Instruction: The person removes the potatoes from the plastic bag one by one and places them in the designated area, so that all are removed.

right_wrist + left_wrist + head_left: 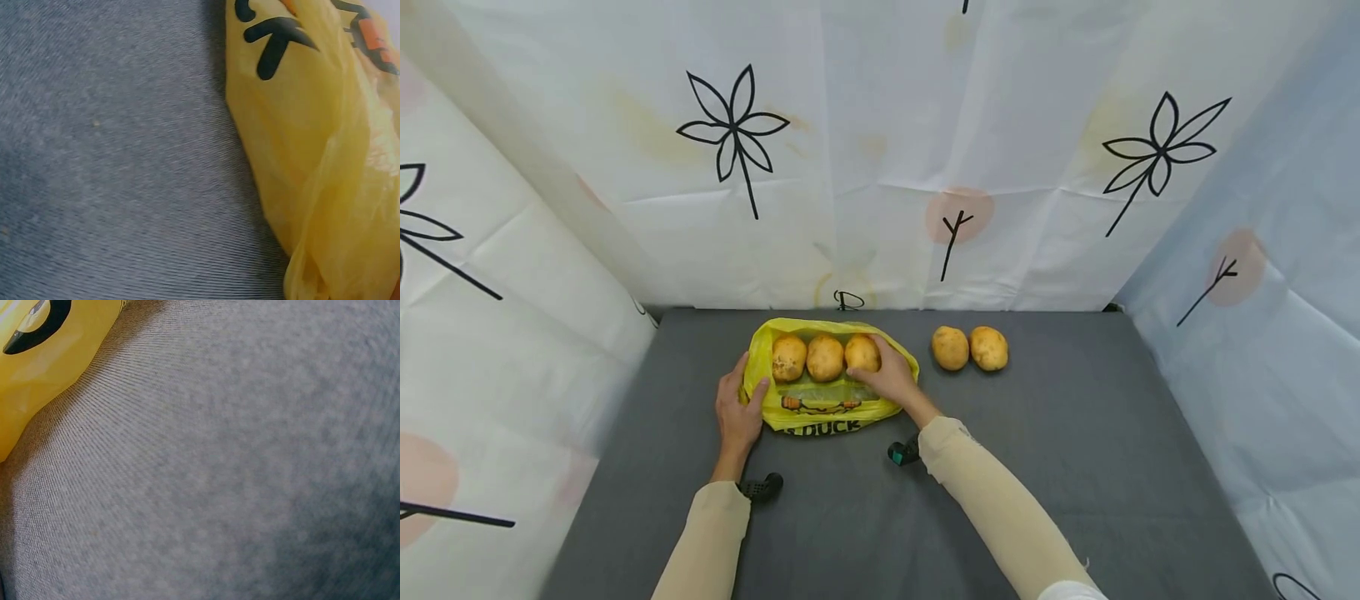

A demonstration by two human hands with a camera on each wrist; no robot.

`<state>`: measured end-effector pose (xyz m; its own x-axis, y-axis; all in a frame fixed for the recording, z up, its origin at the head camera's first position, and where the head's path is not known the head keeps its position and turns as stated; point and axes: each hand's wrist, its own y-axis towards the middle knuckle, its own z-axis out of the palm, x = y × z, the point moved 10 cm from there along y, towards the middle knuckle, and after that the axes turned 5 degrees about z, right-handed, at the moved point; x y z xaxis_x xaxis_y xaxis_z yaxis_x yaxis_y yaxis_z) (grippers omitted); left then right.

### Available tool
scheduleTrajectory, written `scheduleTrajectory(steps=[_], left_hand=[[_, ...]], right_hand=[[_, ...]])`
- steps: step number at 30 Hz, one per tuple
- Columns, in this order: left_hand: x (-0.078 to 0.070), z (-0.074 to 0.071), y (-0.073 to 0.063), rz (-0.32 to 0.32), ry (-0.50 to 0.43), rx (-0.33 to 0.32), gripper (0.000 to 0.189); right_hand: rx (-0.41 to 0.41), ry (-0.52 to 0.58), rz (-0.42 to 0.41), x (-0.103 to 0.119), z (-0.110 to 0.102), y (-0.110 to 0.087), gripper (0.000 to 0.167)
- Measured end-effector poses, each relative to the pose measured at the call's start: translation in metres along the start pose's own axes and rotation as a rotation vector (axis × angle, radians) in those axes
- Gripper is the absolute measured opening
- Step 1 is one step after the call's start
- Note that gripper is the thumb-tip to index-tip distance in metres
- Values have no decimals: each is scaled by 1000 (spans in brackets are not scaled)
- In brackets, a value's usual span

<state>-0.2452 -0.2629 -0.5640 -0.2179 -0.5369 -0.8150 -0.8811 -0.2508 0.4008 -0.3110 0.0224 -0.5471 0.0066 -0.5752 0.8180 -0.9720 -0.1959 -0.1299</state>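
A yellow plastic bag (820, 421) with black lettering lies on the grey cloth, its mouth spread wide. In it three potatoes sit side by side: a left one (789, 358), a middle one (825, 358) and a right one (862, 353). My right hand (891, 375) reaches over the bag's right side and grips the right potato between thumb and fingers. At the opposite side my left hand (741, 412) holds the bag's edge, thumb toward the opening and fingers outside. Both wrist views catch parts of the yellow bag (50, 362) (294, 137), but neither hand.
Two more potatoes, one (950, 348) and another (988, 348), lie close together right of the bag. Grey cloth (1075, 433) covers the table. White patterned sheets (880, 150) stand behind and at both sides. Each wrist carries a small black device (763, 487).
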Motion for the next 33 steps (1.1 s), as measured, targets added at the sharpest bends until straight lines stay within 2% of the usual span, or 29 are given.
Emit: scheduleTrajectory(steps=[7,13,24,33], left_hand=[[3,2,0,-3,8,4,59],[4,1,0,-7,5,2,59],[2,0,1,-4,-8,0,59],[-1,-1,0,12,-6,-1,59]], right_hand=[[-39,-39,-49,1,0,-5,76],[-57,-58,-141,9,-1,-13,72],[-28,7,-219,27,-10,-35,75],[-21,48,-232,37,-22,-50,74]])
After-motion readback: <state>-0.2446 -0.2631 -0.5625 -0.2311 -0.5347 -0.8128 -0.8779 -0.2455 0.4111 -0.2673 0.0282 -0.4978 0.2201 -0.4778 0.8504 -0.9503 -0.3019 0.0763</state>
